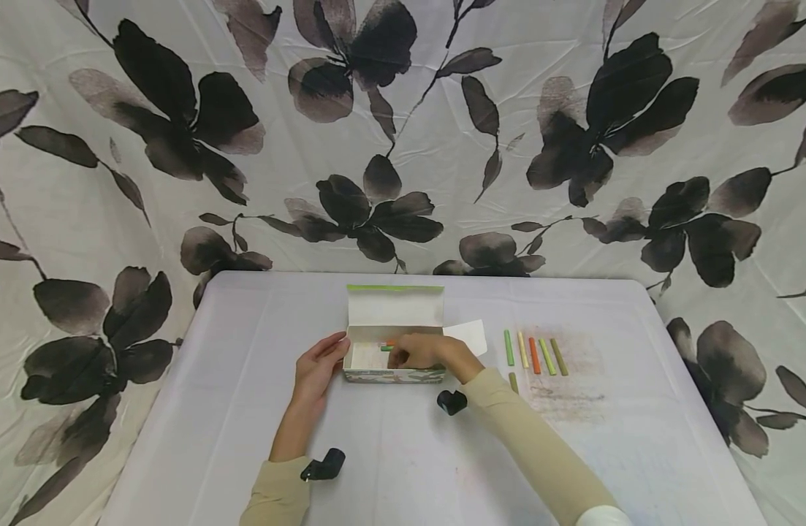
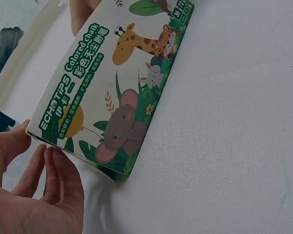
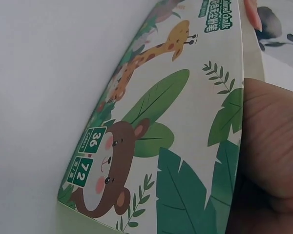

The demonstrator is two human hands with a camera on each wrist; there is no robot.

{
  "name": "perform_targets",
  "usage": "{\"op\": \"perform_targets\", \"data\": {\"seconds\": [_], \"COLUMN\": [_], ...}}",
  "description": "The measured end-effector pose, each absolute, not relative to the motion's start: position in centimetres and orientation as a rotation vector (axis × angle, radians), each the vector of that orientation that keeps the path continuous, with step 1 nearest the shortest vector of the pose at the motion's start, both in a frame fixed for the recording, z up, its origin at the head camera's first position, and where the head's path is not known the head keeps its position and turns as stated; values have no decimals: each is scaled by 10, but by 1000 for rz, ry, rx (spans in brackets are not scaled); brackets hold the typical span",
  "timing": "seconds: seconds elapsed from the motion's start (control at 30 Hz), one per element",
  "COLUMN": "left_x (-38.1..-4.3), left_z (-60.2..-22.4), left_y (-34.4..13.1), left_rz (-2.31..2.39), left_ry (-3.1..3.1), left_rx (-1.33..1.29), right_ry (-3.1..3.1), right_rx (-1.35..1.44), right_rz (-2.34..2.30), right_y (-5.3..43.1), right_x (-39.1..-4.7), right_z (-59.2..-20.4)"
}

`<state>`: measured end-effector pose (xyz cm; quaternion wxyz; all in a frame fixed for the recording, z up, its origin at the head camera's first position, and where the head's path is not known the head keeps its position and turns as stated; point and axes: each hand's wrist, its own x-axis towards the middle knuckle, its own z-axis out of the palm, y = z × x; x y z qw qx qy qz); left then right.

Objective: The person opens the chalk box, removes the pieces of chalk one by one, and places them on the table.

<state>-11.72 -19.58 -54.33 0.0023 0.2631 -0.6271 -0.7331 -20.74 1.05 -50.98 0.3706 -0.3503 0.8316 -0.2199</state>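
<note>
White tabletop [image 1: 245,351] carries the open chalk box [image 1: 394,377]. Left hand [image 1: 315,372] pinches the box's left end. Right hand [image 1: 425,351] is inside, fingers curled beside chalk sticks [image 1: 385,348]; I cannot tell whether they grip any.

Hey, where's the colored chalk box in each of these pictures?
Head: the chalk box stands open, just below center.
Left wrist: it slants from the left side up to the top edge.
Right wrist: large, across the middle, cut off at top and bottom.
Shared landmark: dark-flowered cloth; background in head, left edge in left wrist, top right in right wrist.
</note>
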Motion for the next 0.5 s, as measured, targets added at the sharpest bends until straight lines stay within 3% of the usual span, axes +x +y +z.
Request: {"op": "perform_targets", "data": {"seconds": [0.5], "left_x": [-120], "left_z": [-548], "left_y": [-198], "left_rz": [-2294], "left_ry": [-1994], "left_rx": [824], "right_ry": [2191], "right_rx": [-1086], "right_rz": [-519], "right_y": [13], "right_x": [-208], "right_z": [-511]}}
